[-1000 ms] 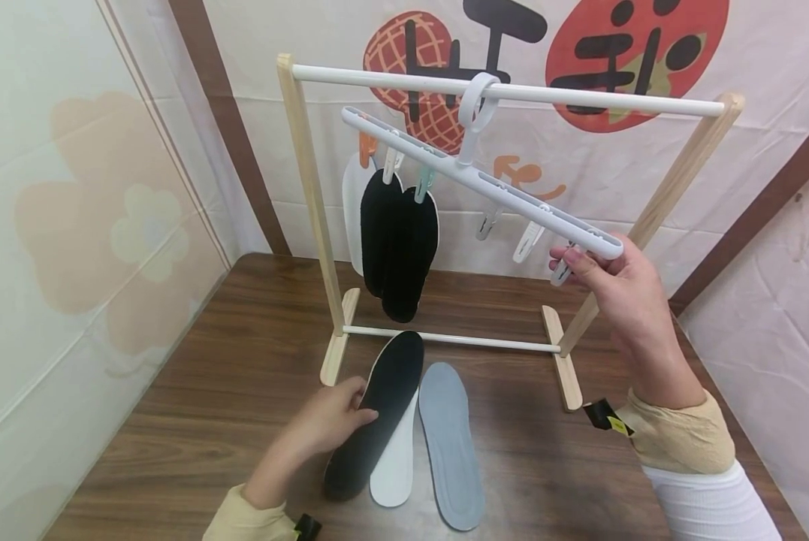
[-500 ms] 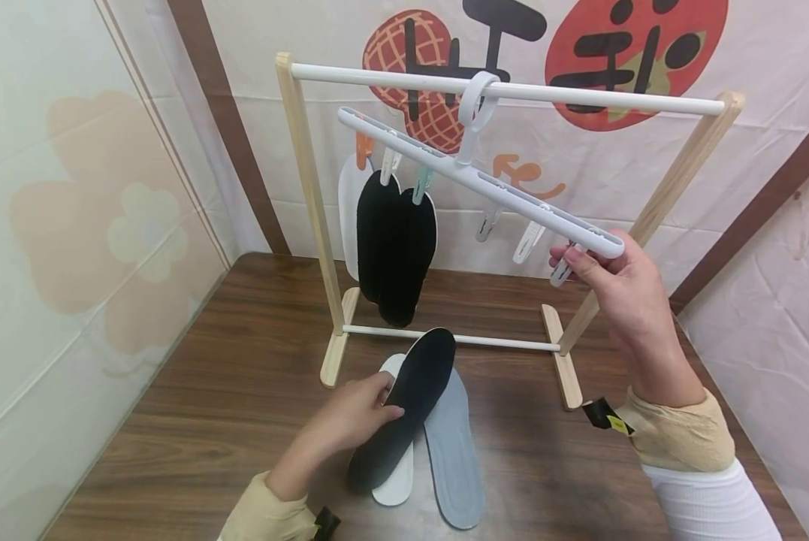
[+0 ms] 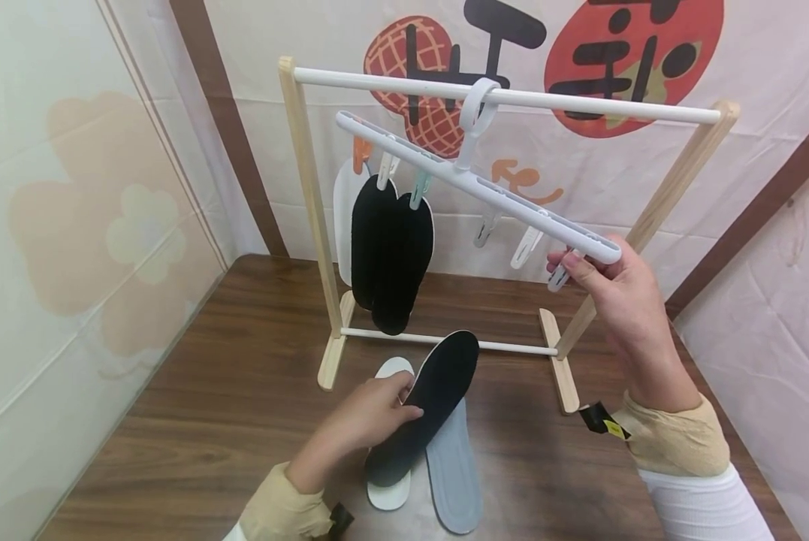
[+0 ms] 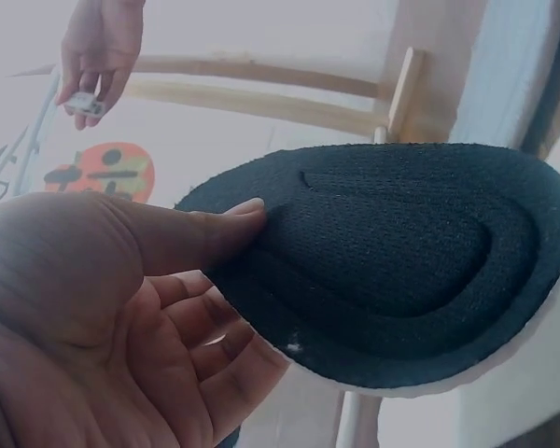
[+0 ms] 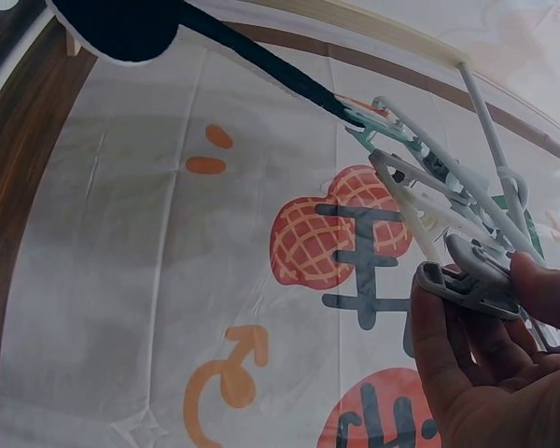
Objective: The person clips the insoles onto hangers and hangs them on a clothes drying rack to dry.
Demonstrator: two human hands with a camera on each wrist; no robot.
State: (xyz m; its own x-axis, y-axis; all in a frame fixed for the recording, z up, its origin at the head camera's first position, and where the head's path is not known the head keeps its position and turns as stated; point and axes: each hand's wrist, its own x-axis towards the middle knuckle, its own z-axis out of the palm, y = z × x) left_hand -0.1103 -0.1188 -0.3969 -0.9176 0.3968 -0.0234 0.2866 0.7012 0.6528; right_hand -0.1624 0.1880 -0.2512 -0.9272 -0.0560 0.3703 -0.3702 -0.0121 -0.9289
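My left hand [image 3: 373, 412] pinches a black insole [image 3: 441, 391] by its left edge, thumb on top and fingers underneath. Its textured upper face fills much of the left wrist view. Up at the right end of a pale grey clip hanger [image 3: 512, 201], my right hand [image 3: 623, 304] holds the end clothespin [image 3: 559, 280] between thumb and fingers, as the right wrist view also shows. A white insole [image 3: 389, 497], partly hidden under the held one, and a grey insole [image 3: 455, 481] lie on the table. Clipped to the hanger's left half are a white insole [image 3: 342, 218] and two black insoles [image 3: 370, 240].
The hanger hooks over the white top bar [image 3: 600, 103] of a wooden rack [image 3: 305, 188] standing on the brown table [image 3: 221, 391]. Two white clothespins [image 3: 527, 248] hang without insoles on the hanger's right half. A printed cloth [image 3: 296, 30] covers the back.
My left hand has moved to the right with the black insole, from over the white insole until it overlaps the grey one. The right hand stays on the end clothespin.
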